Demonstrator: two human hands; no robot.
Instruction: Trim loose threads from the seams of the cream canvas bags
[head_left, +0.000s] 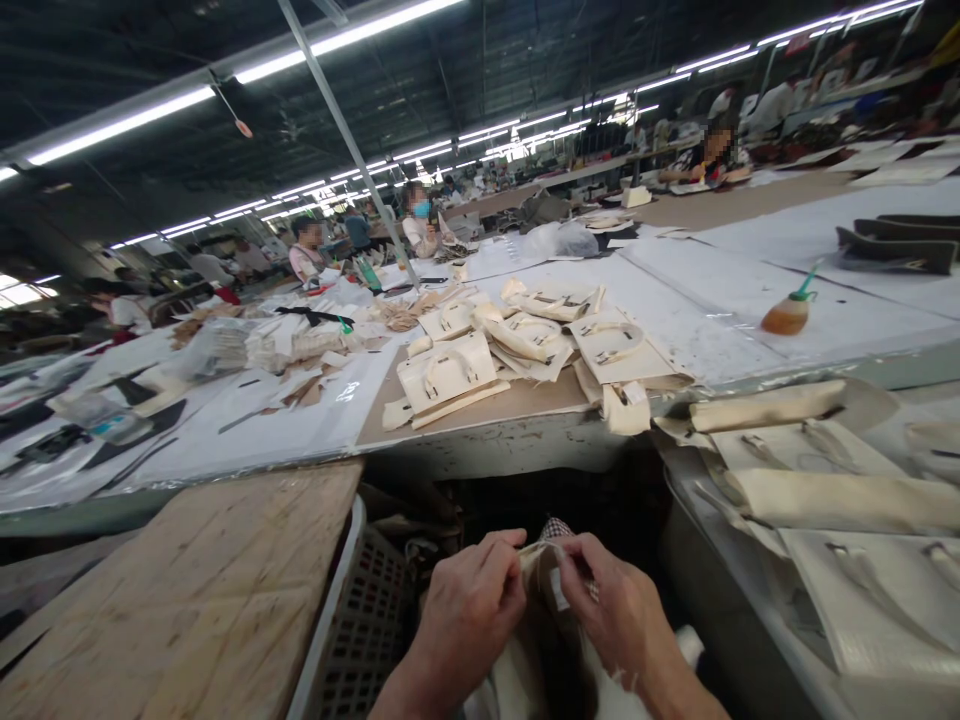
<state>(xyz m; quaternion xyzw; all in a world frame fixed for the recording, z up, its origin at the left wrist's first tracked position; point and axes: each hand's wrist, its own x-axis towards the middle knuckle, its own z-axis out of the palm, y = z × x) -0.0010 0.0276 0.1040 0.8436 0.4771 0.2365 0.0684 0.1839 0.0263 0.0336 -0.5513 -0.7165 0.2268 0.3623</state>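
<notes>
Low in the middle of the head view, my left hand [474, 600] is closed, its fingers curled on the edge of a cream fabric piece [534, 562]. My right hand [616, 606] pinches the same edge a little to the right, thumb and fingers pressed together. Between the hands the piece hangs down toward my lap, with a dark inside and a small white label [559, 590]. Loose threads show along its edge. Beyond my fingertips a bit of checked cloth [555, 528] shows.
Cream bag parts with handles [450, 370] are piled on the worktable ahead. More cream handled panels [862, 600] lie at right. A glue bottle [787, 312] stands at back right. At left are a plastic crate [367, 610] and a brown board [187, 590]. Co-workers sit farther back.
</notes>
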